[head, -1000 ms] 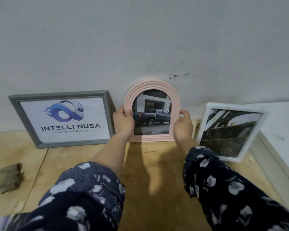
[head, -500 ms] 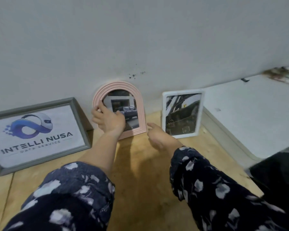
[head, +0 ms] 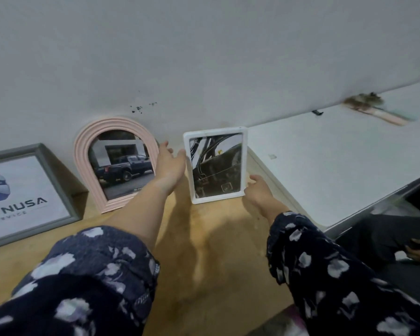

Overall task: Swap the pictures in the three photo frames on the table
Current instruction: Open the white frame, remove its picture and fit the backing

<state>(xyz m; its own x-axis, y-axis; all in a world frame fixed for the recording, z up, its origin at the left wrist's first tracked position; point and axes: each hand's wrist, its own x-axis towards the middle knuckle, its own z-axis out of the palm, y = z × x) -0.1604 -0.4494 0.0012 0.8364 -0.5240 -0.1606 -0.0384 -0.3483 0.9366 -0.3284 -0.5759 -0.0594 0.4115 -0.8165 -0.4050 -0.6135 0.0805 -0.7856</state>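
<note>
White frame between hands (untouched)

Both arms are reaching forward from the bottom of the frame toward its centre. The left hand is spreading loosely extended fingers; the right hand is likewise holding nothing.

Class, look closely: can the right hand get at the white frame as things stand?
Probably yes. The right hand is open beside the white frame's lower right corner, with nothing between them.
</note>
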